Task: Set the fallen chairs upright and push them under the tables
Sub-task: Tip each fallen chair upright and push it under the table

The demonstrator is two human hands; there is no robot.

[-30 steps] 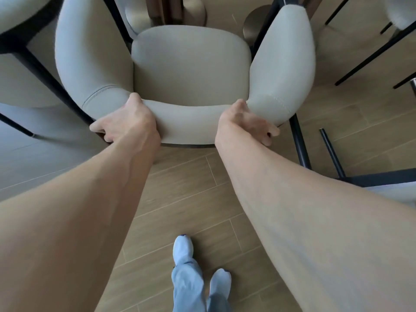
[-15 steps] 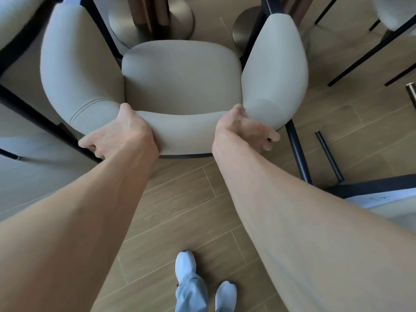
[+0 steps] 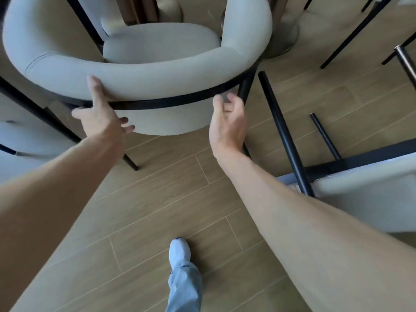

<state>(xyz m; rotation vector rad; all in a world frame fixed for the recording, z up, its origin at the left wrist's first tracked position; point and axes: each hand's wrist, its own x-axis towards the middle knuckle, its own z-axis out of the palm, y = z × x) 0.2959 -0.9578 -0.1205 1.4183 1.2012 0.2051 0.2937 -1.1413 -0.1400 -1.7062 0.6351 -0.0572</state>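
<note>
Two hands meet the back of the upright chair (image 3: 144, 70), which stands on the wood floor (image 3: 157, 199) with its seat toward the table pedestal (image 3: 166, 7). The left hand (image 3: 101, 118) lies open, thumb pressed on the padded backrest; the right hand (image 3: 227, 124) hovers half-curled just beside the black frame band (image 3: 171, 101), gripping nothing. It looks bulky but soft-covered (the rigid band is likely the surer hold). The fallen chair (image 3: 360, 190) lies at right, cut off; the tabletop is out of view.
</note>
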